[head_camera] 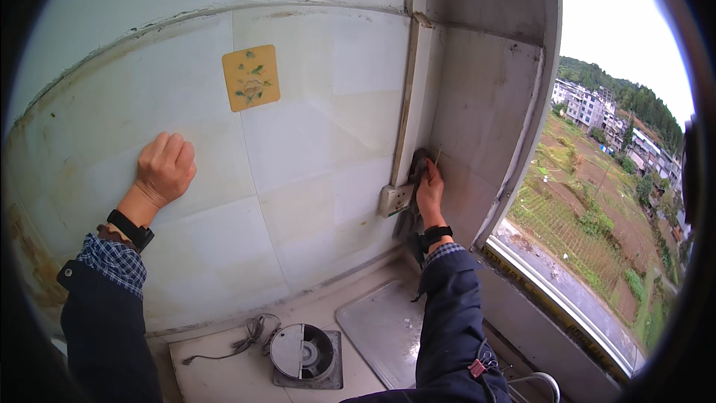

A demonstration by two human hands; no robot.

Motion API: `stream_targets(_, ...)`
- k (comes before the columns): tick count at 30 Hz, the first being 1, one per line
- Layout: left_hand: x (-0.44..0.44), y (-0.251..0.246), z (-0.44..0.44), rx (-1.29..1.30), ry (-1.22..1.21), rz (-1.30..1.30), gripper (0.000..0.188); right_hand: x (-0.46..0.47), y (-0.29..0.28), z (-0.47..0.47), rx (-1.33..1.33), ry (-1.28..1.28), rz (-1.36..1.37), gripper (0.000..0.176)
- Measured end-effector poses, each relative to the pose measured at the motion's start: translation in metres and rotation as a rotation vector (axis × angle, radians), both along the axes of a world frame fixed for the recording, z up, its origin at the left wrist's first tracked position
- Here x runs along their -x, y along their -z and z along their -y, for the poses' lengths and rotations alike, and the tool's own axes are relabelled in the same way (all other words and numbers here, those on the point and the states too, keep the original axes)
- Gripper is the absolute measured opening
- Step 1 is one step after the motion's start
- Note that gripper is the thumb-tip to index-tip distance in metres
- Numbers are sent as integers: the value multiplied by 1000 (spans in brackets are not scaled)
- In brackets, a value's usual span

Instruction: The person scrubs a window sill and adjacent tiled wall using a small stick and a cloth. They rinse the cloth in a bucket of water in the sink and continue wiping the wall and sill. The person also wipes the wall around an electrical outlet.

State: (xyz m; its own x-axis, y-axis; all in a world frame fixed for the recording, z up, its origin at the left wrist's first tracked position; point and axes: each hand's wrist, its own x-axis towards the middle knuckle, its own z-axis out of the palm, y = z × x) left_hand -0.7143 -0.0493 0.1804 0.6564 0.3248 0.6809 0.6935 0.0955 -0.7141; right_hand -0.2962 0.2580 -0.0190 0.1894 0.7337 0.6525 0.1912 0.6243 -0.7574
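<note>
My left hand [166, 170] is curled into a fist against the pale tiled wall [291, 140], with nothing visible in it. At the corner beside the window, my right hand [430, 189] grips a dark cloth [418, 164], pressed into the narrow gap behind the wall socket [396, 200]. Part of the cloth hangs below the hand. A thin pale sliver [438, 155] sticks up by the fingertips; what it belongs to is unclear. The socket sits at the foot of a vertical cable trunking [410, 106], whose edges are brown with grime.
Below me on the counter lie an exhaust fan [306, 354] with a half-round flap, its cord [246, 341], and a stainless steel sink cover or tray [380, 324]. A curved metal tube [540, 383] rises at lower right. The window frame [520, 179] borders my right side.
</note>
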Motion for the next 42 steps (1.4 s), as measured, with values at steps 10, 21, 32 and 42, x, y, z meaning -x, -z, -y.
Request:
stream_targets(10,6,3,4,-46,21,-11,13,-48,-267,64,-853,710,450,35)
stream_targets(21,6,2,1,-60,29,12,16,-65,-223,38,-512,816,1305,36)
stream_targets(32,8,1,2,-61,8,21,16,-92,10,80,-507,481,1612,13)
stream_targets(42,9,3,-3,-103,42,3,16,-81,-251,63,-647,1022,1436,26)
